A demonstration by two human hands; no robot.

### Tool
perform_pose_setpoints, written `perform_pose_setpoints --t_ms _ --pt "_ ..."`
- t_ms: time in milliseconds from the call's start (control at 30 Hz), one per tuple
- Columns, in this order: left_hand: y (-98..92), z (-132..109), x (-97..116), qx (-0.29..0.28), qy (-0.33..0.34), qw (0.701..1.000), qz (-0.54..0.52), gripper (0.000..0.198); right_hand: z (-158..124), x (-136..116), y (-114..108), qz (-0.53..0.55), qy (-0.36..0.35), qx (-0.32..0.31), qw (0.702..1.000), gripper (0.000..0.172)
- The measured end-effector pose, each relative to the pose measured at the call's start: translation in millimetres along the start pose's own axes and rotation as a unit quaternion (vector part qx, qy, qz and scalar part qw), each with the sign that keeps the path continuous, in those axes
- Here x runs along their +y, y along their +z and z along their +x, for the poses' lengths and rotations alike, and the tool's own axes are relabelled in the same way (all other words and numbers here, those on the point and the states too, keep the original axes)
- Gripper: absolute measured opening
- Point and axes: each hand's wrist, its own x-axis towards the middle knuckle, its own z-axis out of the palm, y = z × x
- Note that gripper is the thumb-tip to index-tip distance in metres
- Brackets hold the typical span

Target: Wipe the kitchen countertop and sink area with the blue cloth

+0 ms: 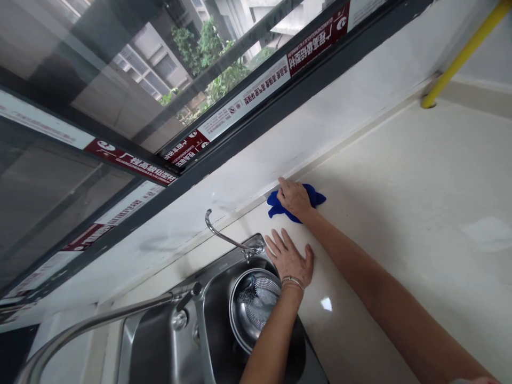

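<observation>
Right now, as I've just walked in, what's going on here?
A person's right hand is on a blue cloth on the counter, close to the wall. Their left hand is spread open by the edge of the sink. A round metal bowl sits in the sink.

1. Over on the person's left, the sink sits in the counter, a bowl in its right basin and a strainer inside that.
2. A thin tap stands at the sink's back corner.
3. Right of it, the cloth lies under the right hand.
4. The left hand is between cloth and bowl.
5. Behind: wall, window above.
</observation>
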Motion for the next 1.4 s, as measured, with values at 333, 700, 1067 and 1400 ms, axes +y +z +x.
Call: perform_pose_setpoints --t_ms 333,700,1067,1400 --pt "-0.6 -0.2 1.8 -0.002 -0.001 1.0 0.003 0.085 4.0 2.8 6.3 0.01 0.005 0.026 1.0 0.039" --pt "-3.6 -0.2 2.1 -0.01 -0.001 1.0 0.001 0.085 10.8 8.8 9.4 0.061 0.025 0.043 0.997 0.038" --pt "1.1 -0.2 0.5 0.01 0.003 1.0 0.004 0.084 7.8 15.9 15.6 0.219 0.059 0.116 0.967 0.025" --pt "-1.0 0.3 1.2 -0.003 -0.001 1.0 -0.002 0.085 5.7 14.4 23.1 0.111 0.047 0.14 0.983 0.036"
